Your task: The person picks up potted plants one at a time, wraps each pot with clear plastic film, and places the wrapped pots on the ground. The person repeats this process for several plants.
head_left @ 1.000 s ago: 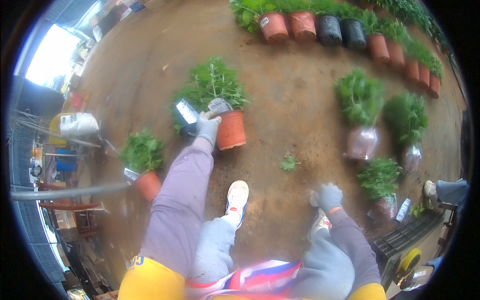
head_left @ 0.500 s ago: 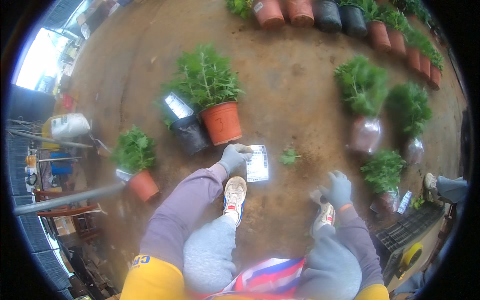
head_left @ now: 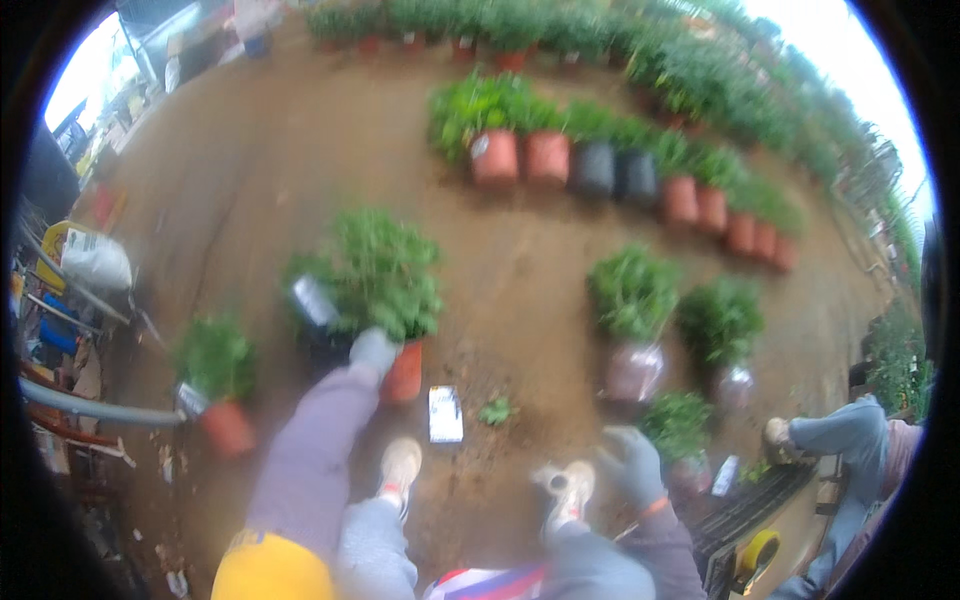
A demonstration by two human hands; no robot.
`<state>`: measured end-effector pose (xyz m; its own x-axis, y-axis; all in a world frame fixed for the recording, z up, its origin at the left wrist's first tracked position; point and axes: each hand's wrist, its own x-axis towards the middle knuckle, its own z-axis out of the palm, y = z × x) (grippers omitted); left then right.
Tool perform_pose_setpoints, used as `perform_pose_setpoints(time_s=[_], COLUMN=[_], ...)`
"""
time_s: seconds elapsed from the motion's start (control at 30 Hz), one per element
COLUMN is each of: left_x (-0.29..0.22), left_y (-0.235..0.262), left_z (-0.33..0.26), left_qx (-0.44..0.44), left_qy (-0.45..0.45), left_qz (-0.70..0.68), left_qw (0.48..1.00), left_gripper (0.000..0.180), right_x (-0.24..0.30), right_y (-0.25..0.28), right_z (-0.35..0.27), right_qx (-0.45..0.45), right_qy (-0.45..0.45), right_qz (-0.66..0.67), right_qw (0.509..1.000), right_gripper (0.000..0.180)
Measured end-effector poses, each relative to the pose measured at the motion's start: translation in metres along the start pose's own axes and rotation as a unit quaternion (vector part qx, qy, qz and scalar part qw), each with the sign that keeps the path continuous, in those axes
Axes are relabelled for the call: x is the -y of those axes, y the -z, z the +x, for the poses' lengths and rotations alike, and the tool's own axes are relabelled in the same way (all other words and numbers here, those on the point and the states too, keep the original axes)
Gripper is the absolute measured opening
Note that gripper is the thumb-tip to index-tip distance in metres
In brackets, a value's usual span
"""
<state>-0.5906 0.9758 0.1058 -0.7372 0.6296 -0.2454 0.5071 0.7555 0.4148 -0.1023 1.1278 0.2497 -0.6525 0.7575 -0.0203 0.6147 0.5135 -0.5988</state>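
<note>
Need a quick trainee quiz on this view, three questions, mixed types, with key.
1. True or false: the white label lies on the ground, to the left of the loose green sprig.
2. The left gloved hand is nearest to: A) a yellow roll; B) an orange pot; C) a white sack.
3. How many black pots are in the nearer row of potted plants at upper right?

Key: 1. True. 2. B. 3. Two.

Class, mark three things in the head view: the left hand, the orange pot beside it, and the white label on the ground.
Left hand (head_left: 374,352): head view, back of the glove.
Orange pot (head_left: 403,376): head view, its side wall.
White label (head_left: 446,415): head view, middle of its face.
</note>
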Motion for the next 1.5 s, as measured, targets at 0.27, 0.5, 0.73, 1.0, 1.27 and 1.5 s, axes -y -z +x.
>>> perform_pose_setpoints(time_s=[0.27, 0.5, 0.73, 1.0, 1.27, 1.5], left_x=[-0.148, -0.216, -0.221, -0.167, -0.174, -0.200], left_y=[0.184, 0.254, 0.194, 0.127, 0.116, 0.157], left_z=[-0.160, -0.274, -0.285, -0.226, -0.204, -0.237], left_qx=[0.055, 0.118, 0.042, 0.160, 0.195, 0.135], left_qy=[-0.081, -0.207, -0.126, -0.146, -0.139, -0.176], left_qz=[-0.366, -0.581, -0.700, -0.719, -0.816, -0.732], left_qw=[0.925, 0.778, 0.701, 0.660, 0.527, 0.645], left_gripper=[0.023, 0.026, 0.078, 0.085, 0.064, 0.080], right_x=[0.134, 0.164, 0.161, 0.158, 0.176, 0.180], right_y=[0.094, 0.051, 0.015, 0.016, 0.035, 0.019], right_z=[-0.017, -0.002, -0.017, 0.022, 0.021, 0.035], right_qx=[0.188, 0.151, 0.058, 0.091, -0.039, -0.017], right_qy=[0.255, 0.018, -0.021, 0.065, 0.195, 0.048], right_qz=[-0.010, 0.558, 0.653, 0.580, 0.406, 0.607], right_qw=[0.948, 0.816, 0.755, 0.807, 0.892, 0.793], right_gripper=[0.046, 0.068, 0.069, 0.094, 0.056, 0.072])
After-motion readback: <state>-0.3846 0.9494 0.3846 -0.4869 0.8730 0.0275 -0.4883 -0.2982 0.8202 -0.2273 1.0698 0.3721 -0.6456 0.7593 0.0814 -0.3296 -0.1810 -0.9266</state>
